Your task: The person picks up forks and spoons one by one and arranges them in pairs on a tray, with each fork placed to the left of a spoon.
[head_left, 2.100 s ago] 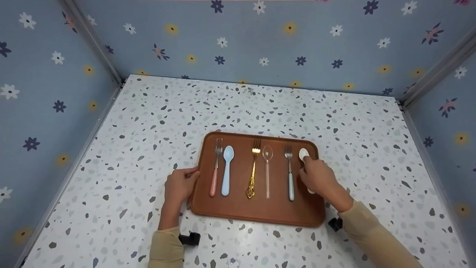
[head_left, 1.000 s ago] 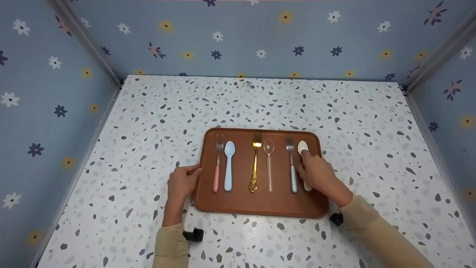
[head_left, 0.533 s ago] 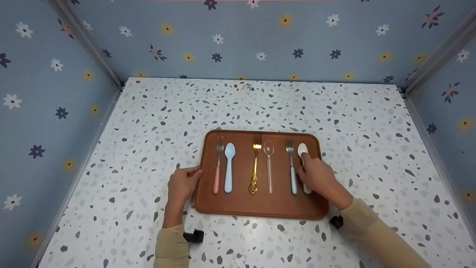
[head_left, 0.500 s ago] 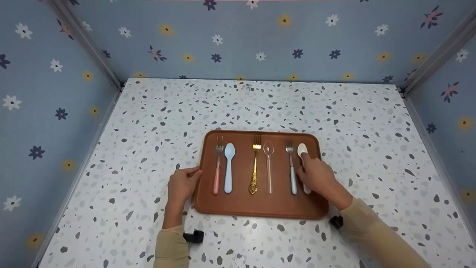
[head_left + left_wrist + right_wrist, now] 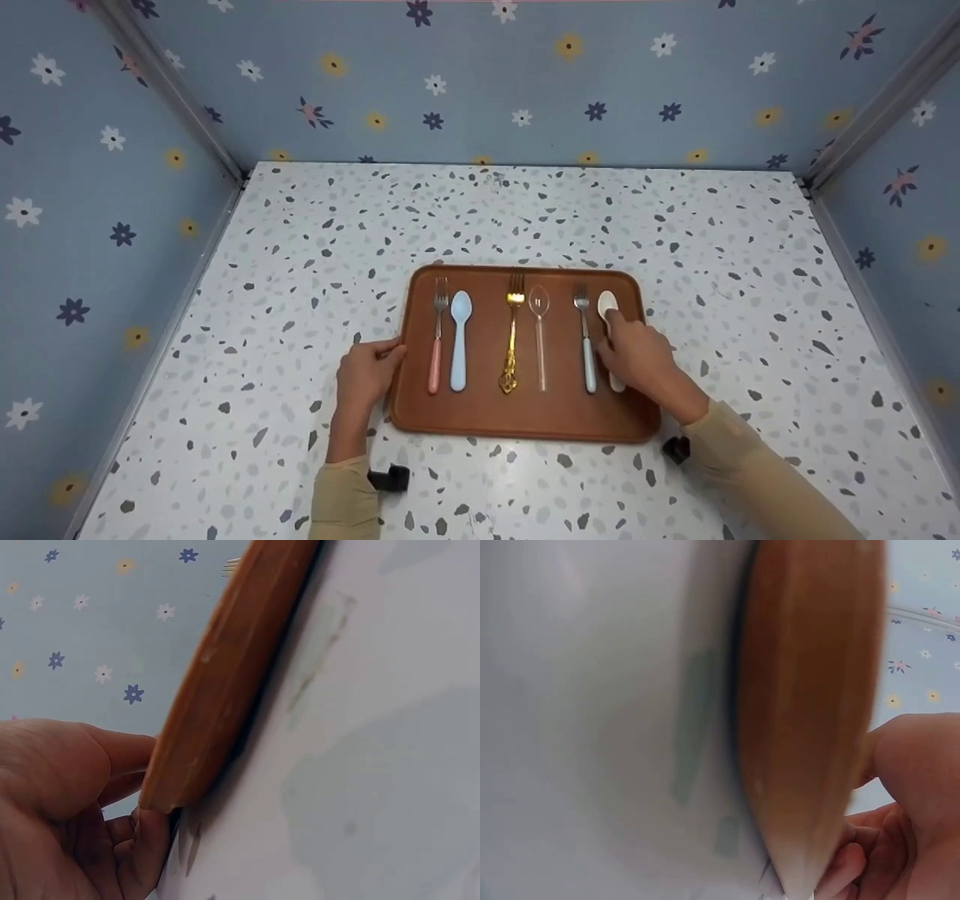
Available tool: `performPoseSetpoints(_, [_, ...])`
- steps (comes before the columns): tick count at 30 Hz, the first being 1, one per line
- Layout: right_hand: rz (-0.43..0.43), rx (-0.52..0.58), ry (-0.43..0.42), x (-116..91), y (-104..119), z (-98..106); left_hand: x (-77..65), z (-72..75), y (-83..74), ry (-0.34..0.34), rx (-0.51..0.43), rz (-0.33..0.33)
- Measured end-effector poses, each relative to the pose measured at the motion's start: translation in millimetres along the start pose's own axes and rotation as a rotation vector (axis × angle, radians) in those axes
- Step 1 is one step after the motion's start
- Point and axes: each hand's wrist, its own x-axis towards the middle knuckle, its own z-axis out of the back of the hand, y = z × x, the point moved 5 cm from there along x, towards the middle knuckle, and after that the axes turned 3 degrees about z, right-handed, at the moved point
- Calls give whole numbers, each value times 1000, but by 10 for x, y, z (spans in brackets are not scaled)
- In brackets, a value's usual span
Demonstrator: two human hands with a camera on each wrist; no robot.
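On a brown tray, cutlery lies in one row. From the left come a pink-handled fork, a light blue spoon, a gold fork, a clear plastic spoon, a fork with a pale blue handle and a white spoon. My right hand holds the white spoon by its handle, covering the handle's middle. At the tray's left rim, my left hand pinches the edge; the left wrist view shows the thumb and fingers at the tray's side wall.
The tray sits on a white speckled tabletop. Blue flowered panels enclose the table at the back and both sides. A black wrist mount shows beside the left sleeve, and another beside the right.
The white spoon has shifted slightly left and turned more parallel to the fork beside it, with my right hand on it. My left hand stays at the tray rim. The head view drifts slightly.
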Motion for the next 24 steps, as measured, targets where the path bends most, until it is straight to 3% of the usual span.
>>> performPoseSetpoints(10, [-34, -2, -119, -125, -72, 212, 29, -10, 0, 10, 13, 6])
performPoseSetpoints(17, [-82, 17, -154, -201, -270, 351, 63, -1, -33, 21, 73, -6])
performPoseSetpoints(24, [29, -3, -245, -272, -490, 534, 72, 80, 6, 42, 220, -45])
